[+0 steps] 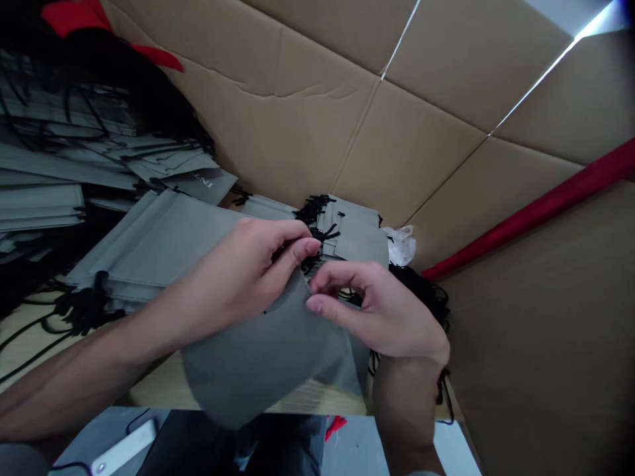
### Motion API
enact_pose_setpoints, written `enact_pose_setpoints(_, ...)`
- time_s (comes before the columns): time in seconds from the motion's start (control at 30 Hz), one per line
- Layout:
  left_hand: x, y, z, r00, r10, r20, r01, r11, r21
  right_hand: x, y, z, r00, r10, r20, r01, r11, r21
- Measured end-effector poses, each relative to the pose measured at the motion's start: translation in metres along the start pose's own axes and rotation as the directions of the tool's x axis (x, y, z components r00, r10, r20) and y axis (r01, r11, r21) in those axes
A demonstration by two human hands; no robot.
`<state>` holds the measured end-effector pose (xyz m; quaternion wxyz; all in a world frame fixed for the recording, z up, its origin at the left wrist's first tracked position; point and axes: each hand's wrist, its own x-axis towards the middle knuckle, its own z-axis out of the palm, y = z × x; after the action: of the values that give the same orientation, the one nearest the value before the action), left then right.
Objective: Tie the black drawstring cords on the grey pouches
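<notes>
A limp grey drawstring bag (262, 363) hangs between my hands over the table's front edge. My left hand (253, 261) is closed, thumb and forefinger pinched at the bag's upper corner. Close beside it, my right hand (380, 311) pinches the bag's edge between thumb and fingers. What exactly lies inside each pinch is partly hidden by the fingers. Behind my left forearm lies a stack of flat grey bags (183, 225) with a bundle of black cords (89, 307) at its near end. Beyond my fingertips sits another stack of grey bags (362, 235) with black cord ends.
Cardboard walls (297, 99) rise behind and at the right. Piled grey bags (44, 165) and black cords fill the left. A red strip (536, 208) slants along the right wall. A crumpled clear plastic bag (401, 246) lies at the back of the wooden tabletop (163, 383).
</notes>
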<state>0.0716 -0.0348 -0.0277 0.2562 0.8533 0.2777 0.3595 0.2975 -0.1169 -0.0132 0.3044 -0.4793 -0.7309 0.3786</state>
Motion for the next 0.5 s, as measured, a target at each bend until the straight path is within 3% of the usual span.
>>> enact_pose_setpoints(0.17,-0.005,-0.013,-0.026,0.984,0.113,0.142,-0.126,0.988,0.088,0.008,0.025,-0.024,0.974,-0.014,-0.226,0.028,0.998,0.061)
enact_pose_setpoints(0.3,-0.01,-0.014,-0.035,0.921,0.281,0.271,-0.323,0.938,0.127,0.014,0.036,-0.035,0.93,0.134,-0.342,-0.034,0.958,0.284)
enact_pose_setpoints(0.37,-0.011,-0.01,-0.03,0.888,0.38,0.259,-0.424,0.894,0.143,0.015,0.036,-0.032,0.91,0.197,-0.364,-0.069,0.939,0.336)
enact_pose_setpoints(0.43,-0.011,-0.004,-0.022,0.85,0.474,0.23,-0.511,0.849,0.137,0.016,0.035,-0.027,0.917,0.175,-0.359,-0.062,0.95,0.305)
enact_pose_setpoints(0.5,-0.01,0.001,-0.015,0.803,0.548,0.234,-0.582,0.806,0.11,0.017,0.036,-0.023,0.935,0.091,-0.342,-0.053,0.992,0.119)
